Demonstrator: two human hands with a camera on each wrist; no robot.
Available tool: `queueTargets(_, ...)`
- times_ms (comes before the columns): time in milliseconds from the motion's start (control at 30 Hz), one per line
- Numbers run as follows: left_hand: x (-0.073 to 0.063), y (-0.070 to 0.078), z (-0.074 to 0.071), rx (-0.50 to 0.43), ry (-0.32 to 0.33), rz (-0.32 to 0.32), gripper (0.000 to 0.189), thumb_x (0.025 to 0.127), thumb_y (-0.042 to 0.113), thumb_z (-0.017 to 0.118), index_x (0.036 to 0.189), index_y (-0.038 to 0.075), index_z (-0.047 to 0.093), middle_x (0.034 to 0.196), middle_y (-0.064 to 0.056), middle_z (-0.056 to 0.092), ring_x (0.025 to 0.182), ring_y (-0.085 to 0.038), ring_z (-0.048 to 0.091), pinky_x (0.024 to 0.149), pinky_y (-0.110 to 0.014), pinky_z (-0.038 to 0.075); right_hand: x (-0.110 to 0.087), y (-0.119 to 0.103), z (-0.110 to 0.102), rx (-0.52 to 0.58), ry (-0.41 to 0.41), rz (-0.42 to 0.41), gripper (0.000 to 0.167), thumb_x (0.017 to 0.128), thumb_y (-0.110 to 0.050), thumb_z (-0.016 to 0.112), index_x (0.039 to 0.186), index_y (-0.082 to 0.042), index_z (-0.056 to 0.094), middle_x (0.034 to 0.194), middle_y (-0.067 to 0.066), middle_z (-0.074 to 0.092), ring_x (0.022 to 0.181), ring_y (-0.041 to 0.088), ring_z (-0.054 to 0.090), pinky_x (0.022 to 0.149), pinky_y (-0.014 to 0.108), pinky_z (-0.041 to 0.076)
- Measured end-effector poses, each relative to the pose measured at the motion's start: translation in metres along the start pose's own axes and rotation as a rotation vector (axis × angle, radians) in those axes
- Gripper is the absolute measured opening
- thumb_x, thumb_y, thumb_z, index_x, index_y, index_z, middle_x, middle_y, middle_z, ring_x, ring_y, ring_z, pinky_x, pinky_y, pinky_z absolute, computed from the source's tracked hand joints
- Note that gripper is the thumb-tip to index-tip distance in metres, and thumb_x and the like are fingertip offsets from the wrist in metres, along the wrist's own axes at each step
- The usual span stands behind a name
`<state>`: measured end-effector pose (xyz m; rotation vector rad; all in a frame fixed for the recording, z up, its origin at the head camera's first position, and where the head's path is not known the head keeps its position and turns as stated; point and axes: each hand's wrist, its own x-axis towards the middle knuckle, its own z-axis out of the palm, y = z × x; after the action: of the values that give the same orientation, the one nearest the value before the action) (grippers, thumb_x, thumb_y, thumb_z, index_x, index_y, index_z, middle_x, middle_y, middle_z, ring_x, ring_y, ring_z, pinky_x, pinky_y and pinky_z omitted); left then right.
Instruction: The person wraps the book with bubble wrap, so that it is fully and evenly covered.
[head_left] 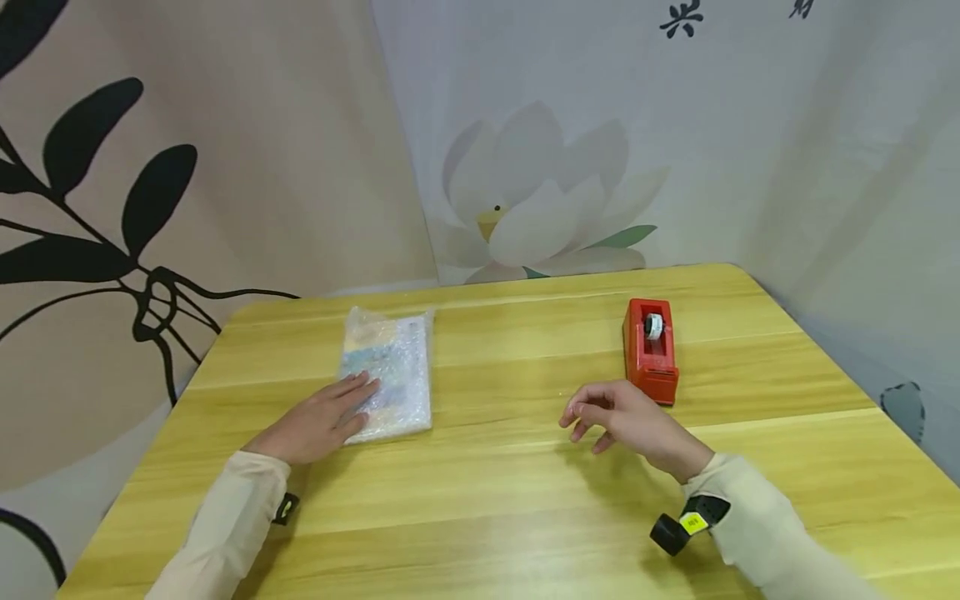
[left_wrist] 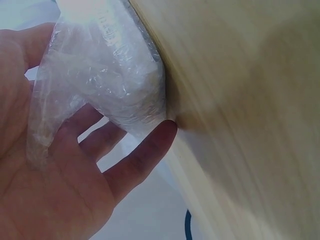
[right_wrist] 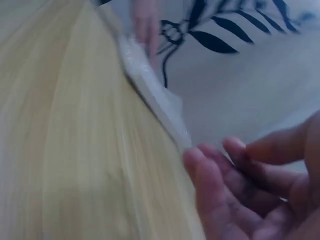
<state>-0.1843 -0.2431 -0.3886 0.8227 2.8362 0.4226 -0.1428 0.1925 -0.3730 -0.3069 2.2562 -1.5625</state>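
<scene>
A flat package in clear bubble wrap point(head_left: 401, 375) lies on the left part of the table, with pale blue and yellow print showing through. My left hand point(head_left: 318, 419) rests on its lower left side with the fingers extended. In the left wrist view, a loose flap of the wrap point(left_wrist: 100, 65) reaches over the palm, and the thumb point(left_wrist: 145, 155) lies along the package's edge. My right hand point(head_left: 633, 423) hovers above the table, fingers loosely bent and holding nothing. Just behind it stands a red tape dispenser point(head_left: 651, 375) with a small roll of tape point(head_left: 654, 326) inside.
The wooden table point(head_left: 510, 517) has a light yellow grain, and its far edge meets a hanging cloth point(head_left: 555, 200) printed with a lotus. Dark printed leaves point(head_left: 90, 133) are on the curtain at left. A black wrist camera point(head_left: 686, 525) sticks out from the right sleeve.
</scene>
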Motion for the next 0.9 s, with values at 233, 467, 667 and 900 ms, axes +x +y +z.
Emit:
queueTargets(233,-0.001,0.0,0.0,-0.002,0.006,-0.002,0.055,0.108,0.032,0.044,0.156,0.006,0.035,0.164,-0.021,0.029,0.15,-0.044,0.028,0.119,-0.063,0.028,0.017,-0.016,0.028,-0.009,0.011,-0.175,0.02,0.104,-0.012,0.052,0.108,0.002,0.066,0.091,0.016,0.071,0.07,0.013,0.068,0.062,0.029,0.058)
queueTargets(467,-0.001,0.001,0.0,-0.004,0.009,-0.005,0.055,0.108,0.03,0.045,0.156,0.005,0.035,0.164,-0.021,0.029,0.15,-0.044,0.028,0.119,-0.063,0.028,0.036,-0.022,0.045,-0.016,0.002,-0.215,0.019,0.103,-0.009,0.054,0.109,0.001,0.069,0.082,0.012,0.068,0.06,0.011,0.058,0.057,0.025,0.053)
queueTargets(667,0.002,0.001,-0.003,-0.025,0.004,-0.007,0.056,0.107,0.028,0.048,0.156,0.005,0.034,0.163,-0.021,0.03,0.151,-0.044,0.028,0.119,-0.063,0.027,0.058,-0.028,0.059,0.042,0.002,-0.184,0.022,0.104,-0.009,0.051,0.112,0.001,0.069,0.081,0.007,0.067,0.06,0.012,0.055,0.057,0.024,0.05)
queueTargets(900,0.008,0.001,-0.01,-0.052,-0.019,-0.07,0.066,0.102,0.029,0.057,0.155,-0.002,0.032,0.158,-0.027,0.036,0.144,-0.051,0.035,0.116,-0.065,0.031,0.089,-0.032,0.082,0.075,-0.018,-0.15,0.025,0.103,-0.005,0.052,0.115,0.009,0.068,0.081,0.012,0.068,0.057,0.011,0.053,0.054,0.022,0.046)
